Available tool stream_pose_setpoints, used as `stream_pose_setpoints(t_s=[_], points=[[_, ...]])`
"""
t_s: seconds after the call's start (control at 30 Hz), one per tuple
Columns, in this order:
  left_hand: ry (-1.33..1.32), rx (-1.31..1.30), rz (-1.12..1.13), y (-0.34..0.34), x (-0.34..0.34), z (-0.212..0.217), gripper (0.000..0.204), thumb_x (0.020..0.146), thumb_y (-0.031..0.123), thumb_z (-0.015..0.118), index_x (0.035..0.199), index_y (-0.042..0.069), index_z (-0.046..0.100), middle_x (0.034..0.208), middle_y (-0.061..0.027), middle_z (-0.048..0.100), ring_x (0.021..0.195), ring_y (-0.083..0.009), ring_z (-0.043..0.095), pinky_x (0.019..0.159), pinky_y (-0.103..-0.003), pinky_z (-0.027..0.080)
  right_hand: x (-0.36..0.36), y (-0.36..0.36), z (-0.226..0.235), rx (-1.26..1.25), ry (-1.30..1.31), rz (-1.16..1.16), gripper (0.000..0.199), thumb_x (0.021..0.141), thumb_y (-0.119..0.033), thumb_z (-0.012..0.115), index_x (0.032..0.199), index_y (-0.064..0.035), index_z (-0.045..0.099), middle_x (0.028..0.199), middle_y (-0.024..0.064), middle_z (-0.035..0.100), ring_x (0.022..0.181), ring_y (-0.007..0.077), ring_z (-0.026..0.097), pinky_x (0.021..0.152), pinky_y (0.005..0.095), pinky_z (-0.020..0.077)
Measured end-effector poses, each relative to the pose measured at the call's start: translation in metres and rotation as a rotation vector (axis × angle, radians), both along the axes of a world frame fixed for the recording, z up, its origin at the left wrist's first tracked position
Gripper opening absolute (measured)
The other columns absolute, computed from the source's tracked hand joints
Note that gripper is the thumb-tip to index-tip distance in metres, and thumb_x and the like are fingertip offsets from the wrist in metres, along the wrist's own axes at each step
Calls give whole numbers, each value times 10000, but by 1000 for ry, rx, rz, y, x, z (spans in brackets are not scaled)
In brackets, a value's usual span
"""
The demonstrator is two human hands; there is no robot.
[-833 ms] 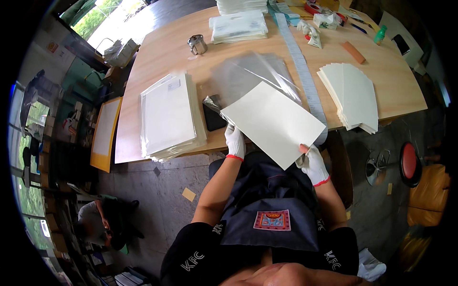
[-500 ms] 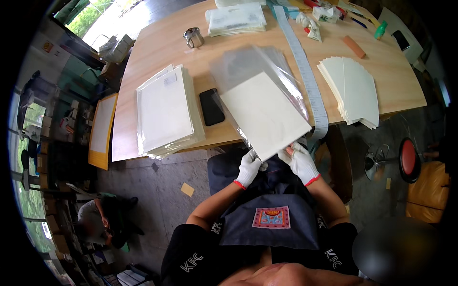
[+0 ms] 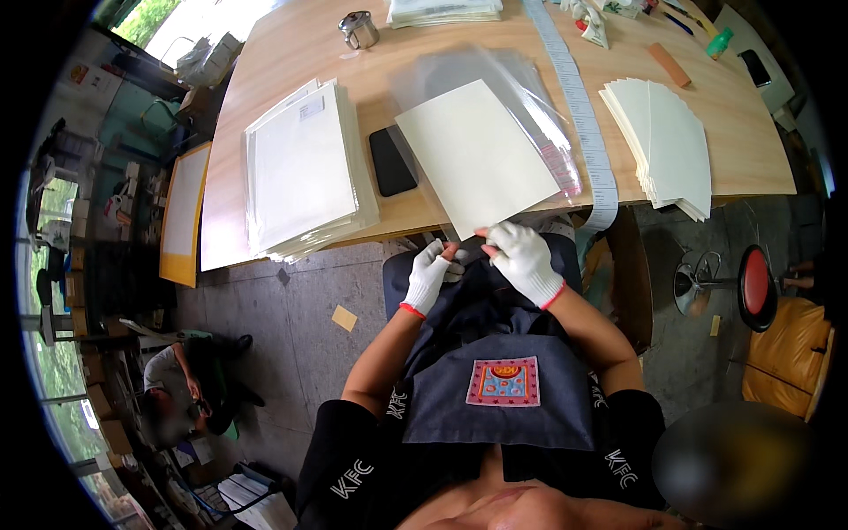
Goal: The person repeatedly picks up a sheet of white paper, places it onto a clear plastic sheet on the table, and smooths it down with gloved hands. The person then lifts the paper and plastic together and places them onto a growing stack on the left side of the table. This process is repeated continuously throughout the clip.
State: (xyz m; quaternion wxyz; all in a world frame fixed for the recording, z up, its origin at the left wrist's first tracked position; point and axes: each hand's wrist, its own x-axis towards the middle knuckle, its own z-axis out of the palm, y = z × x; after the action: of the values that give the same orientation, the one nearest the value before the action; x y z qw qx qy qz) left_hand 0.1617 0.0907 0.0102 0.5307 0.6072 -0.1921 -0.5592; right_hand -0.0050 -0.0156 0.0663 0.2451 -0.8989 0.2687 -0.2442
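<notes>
A cream sheet of card (image 3: 477,155) lies slanted at the table's near edge, on or partly inside a clear plastic sleeve; which one I cannot tell. More clear plastic sleeves (image 3: 552,132) are stacked beneath it. My left hand (image 3: 431,274), in a white glove with bare fingertips, is curled just below the card's near corner. On the other side of that corner is my right hand (image 3: 524,261), gloved alike, its fingers bent toward the thumb. Both look closed, but anything between the fingers is too small to make out.
Left of the sleeves lie a black phone (image 3: 391,162) and a stack of sleeved sheets (image 3: 300,177). A long printed paper strip (image 3: 579,115) and fanned cream cards (image 3: 662,146) lie to the right. A metal cup (image 3: 359,31) stands farther back. Another person (image 3: 190,380) sits at lower left.
My hands have come off the card's near edges and drawn closer together. The card sits slightly farther onto the table, and the whole view has shifted a little.
</notes>
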Motion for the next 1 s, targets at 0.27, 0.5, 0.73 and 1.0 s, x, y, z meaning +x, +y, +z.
stream_pose_setpoints(t_s=[0.27, 0.5, 0.73, 1.0], points=[[-54, -30, -30, -4, 7, 6, 214, 910, 226, 516, 928, 20, 568, 843, -64, 644, 619, -96, 581, 563, -216, 489, 31, -64, -9, -178, 320, 147, 335, 707, -253, 660, 1035, -205, 612, 1080, -8, 561, 875, 190, 589, 721, 331, 499], [10, 3, -41, 6, 10, 1, 268, 911, 278, 529, 964, 20, 578, 847, -54, 646, 611, -96, 594, 552, -215, 492, 31, -29, -13, -253, 332, 201, 153, 786, -311, 589, 890, -201, 608, 801, 2, 643, 708, 181, 629, 588, 323, 496], [115, -18, 18, 7, 9, 0, 231, 905, 241, 539, 937, 17, 583, 794, -30, 630, 602, -83, 587, 545, -208, 490, 46, -4, -19, -296, 264, 215, 176, 772, -319, 596, 776, -152, 541, 537, 44, 580, 517, 216, 614, 447, 357, 476], [207, -106, 148, 15, 20, -9, 208, 881, 244, 575, 874, 37, 575, 817, -70, 642, 568, -85, 567, 494, -218, 469, -15, -12, 5, 1011, -317, -36, 125, 739, -85, 622, 843, -55, 558, 752, 62, 618, 614, 140, 599, 530, 230, 466]])
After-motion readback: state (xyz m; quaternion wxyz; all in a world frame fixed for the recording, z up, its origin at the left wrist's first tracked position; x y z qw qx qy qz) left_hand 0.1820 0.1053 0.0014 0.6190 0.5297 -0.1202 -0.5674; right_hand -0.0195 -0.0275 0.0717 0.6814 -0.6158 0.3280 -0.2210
